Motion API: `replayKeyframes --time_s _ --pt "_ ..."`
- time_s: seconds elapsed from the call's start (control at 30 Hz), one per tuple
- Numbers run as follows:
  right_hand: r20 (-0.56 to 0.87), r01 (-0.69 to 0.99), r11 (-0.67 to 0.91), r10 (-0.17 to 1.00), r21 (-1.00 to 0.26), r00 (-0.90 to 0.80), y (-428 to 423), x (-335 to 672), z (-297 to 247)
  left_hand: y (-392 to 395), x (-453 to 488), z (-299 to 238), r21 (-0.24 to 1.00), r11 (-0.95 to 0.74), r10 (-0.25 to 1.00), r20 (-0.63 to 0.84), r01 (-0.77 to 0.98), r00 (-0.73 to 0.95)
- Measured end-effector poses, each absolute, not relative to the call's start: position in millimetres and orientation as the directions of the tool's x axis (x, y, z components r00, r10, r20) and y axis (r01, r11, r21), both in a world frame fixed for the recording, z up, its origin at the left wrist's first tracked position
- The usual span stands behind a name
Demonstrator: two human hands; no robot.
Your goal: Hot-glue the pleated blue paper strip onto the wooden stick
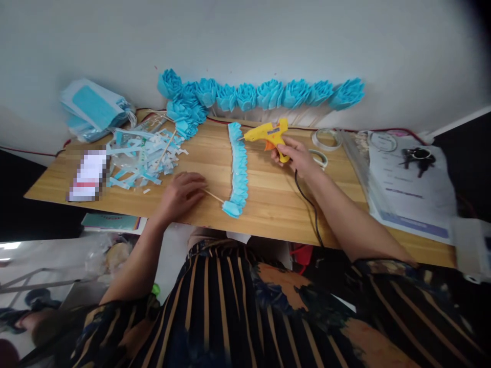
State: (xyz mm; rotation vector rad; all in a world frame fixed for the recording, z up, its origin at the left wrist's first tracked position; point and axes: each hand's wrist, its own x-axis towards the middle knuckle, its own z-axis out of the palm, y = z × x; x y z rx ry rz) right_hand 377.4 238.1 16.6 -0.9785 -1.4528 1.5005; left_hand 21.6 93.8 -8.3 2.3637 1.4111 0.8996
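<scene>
My left hand (184, 191) rests on the wooden table (268, 204), fingers closed on a thin wooden stick (213, 196). The stick's far end sits in the near end of a long blue folded paper strip (238, 168) that runs away from me across the table. My right hand (293, 156) grips the handle of a yellow and orange hot glue gun (266, 134), nozzle pointing left toward the far end of the strip. The gun's black cord (307, 202) trails over the table's front edge.
A row of blue paper flowers (264, 94) leans on the wall at the back. Blue and white paper scraps (141, 153) lie at left, beside a bag of blue sheets (94, 110). Tape rolls (326, 139) and papers with dark scissors (416, 156) lie at right.
</scene>
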Motion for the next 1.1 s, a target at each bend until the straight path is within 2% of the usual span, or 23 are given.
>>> replayKeyframes --time_s 0.33,1.1 --pt "-0.003 0.056 0.02 0.926 -0.998 -0.377 228 392 4 90 22 -7 0.498 -0.526 0.839 0.439 0.69 0.323" --pt "-0.025 0.147 0.043 0.9 -0.988 -0.436 227 396 5 91 21 -7 0.57 -0.484 0.869 0.401 0.664 0.29"
